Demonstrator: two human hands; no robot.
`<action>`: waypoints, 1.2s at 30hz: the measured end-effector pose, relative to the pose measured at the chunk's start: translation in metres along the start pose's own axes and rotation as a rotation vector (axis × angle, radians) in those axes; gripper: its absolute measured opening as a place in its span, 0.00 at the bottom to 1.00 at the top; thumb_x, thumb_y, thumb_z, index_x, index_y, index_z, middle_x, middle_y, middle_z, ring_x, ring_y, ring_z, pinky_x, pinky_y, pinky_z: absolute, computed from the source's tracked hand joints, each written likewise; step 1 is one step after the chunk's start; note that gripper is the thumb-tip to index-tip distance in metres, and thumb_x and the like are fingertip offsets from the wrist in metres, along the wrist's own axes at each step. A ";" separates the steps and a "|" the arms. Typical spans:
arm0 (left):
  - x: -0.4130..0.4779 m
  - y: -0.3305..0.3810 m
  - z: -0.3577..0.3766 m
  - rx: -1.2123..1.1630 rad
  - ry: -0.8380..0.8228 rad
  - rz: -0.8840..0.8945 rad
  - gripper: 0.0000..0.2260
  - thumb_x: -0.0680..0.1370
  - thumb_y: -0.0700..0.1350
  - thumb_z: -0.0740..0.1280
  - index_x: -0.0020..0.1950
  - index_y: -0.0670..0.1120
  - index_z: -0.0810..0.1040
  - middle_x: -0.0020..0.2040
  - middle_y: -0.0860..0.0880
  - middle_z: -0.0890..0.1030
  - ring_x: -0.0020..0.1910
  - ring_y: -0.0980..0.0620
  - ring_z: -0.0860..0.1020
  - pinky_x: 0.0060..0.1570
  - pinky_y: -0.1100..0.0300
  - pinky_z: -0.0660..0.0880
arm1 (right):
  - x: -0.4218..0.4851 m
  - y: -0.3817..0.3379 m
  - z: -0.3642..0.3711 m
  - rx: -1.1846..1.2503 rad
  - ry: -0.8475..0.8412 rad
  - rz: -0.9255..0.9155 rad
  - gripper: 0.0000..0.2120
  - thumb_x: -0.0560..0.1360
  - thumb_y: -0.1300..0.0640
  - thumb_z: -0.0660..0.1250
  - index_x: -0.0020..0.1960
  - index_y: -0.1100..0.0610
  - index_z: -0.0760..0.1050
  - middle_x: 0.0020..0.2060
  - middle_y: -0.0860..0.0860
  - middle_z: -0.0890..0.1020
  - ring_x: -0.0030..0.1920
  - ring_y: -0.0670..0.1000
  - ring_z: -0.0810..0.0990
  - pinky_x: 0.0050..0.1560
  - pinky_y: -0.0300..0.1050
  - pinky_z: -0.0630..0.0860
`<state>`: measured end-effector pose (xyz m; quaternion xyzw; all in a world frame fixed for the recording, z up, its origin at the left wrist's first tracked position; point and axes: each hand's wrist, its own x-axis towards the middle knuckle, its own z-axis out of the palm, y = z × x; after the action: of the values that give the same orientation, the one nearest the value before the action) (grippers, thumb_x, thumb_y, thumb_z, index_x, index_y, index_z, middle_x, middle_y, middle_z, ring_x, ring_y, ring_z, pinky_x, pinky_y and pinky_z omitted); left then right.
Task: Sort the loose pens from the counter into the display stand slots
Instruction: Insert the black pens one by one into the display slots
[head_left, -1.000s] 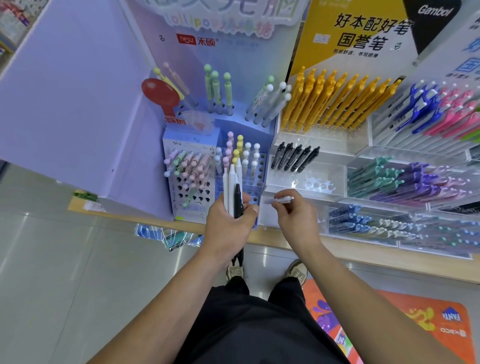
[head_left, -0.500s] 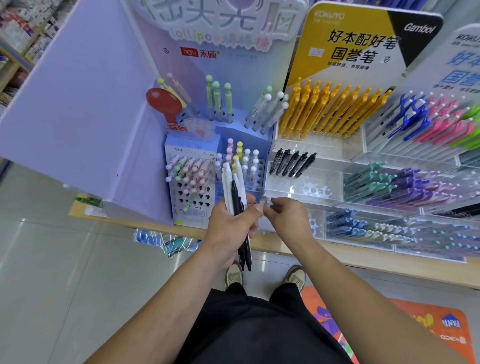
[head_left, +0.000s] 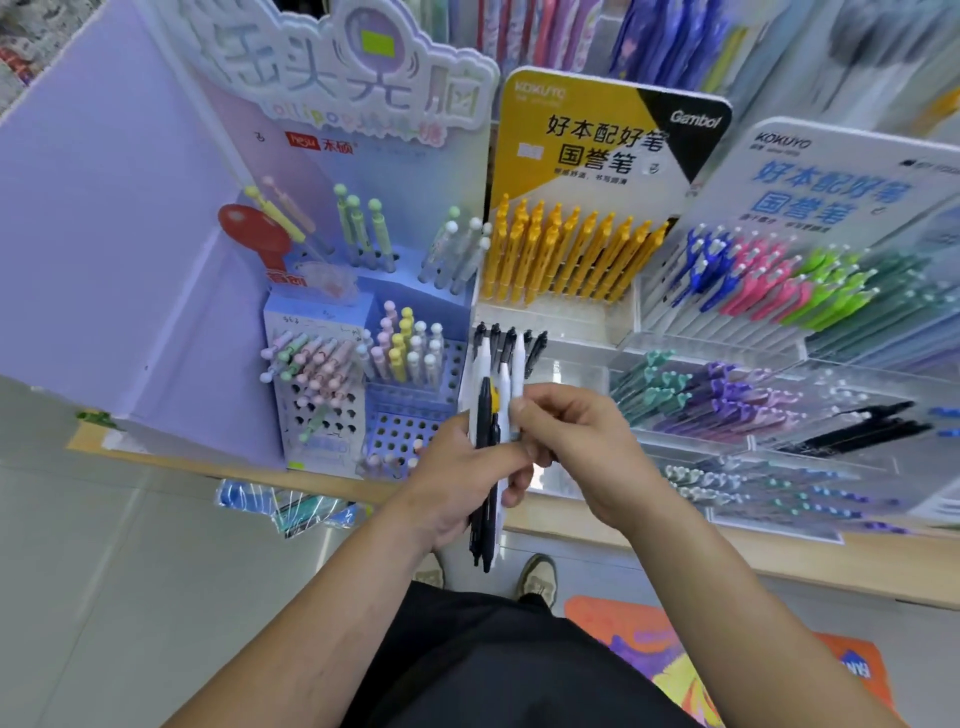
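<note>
My left hand (head_left: 462, 483) grips an upright bundle of pens (head_left: 487, 457), white and black barrels with a bit of yellow, just in front of the display stands. My right hand (head_left: 576, 452) is against the bundle's right side and pinches one white pen (head_left: 518, 374) at its upper part. Behind the hands a clear acrylic stand (head_left: 582, 358) holds a short row of black pens (head_left: 511, 343), and above them a row of yellow pens (head_left: 566, 254). The lower ends of the held pens hang below my left palm.
A blue perforated stand (head_left: 410, 415) with pastel ball-top pens stands at the left, backed by a lilac panel (head_left: 104, 234). Tiered acrylic trays (head_left: 779, 395) of coloured pens fill the right. The wooden counter edge (head_left: 779, 561) runs below; packaged items (head_left: 280, 504) lie under it.
My right hand has moved left from the clear stand to the bundle and now pinches a white pen there. Both hands have risen, and the view has tilted upward.
</note>
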<state>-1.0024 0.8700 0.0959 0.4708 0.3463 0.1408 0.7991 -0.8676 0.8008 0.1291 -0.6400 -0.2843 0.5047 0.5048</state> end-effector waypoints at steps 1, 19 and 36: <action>0.001 0.001 0.003 0.001 0.011 0.013 0.03 0.80 0.32 0.69 0.51 0.35 0.82 0.39 0.40 0.80 0.34 0.45 0.73 0.31 0.55 0.68 | -0.001 0.001 -0.003 0.015 -0.005 -0.005 0.10 0.82 0.64 0.65 0.45 0.69 0.77 0.29 0.59 0.72 0.24 0.52 0.75 0.34 0.46 0.72; 0.008 0.009 0.005 0.218 0.134 0.069 0.01 0.81 0.39 0.71 0.51 0.42 0.81 0.39 0.43 0.86 0.32 0.47 0.78 0.33 0.54 0.74 | 0.015 0.000 -0.016 0.002 0.354 0.050 0.16 0.78 0.52 0.74 0.61 0.59 0.78 0.42 0.54 0.88 0.46 0.54 0.87 0.52 0.58 0.84; 0.010 0.005 -0.012 0.017 0.511 0.066 0.04 0.81 0.41 0.72 0.46 0.44 0.80 0.30 0.47 0.73 0.27 0.50 0.70 0.29 0.57 0.71 | 0.002 0.027 -0.019 -0.417 0.283 -0.388 0.07 0.78 0.61 0.73 0.53 0.51 0.84 0.51 0.48 0.83 0.42 0.46 0.83 0.48 0.48 0.81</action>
<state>-1.0034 0.8863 0.0924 0.4376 0.5224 0.2783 0.6769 -0.8529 0.7870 0.1024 -0.7273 -0.4256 0.2357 0.4840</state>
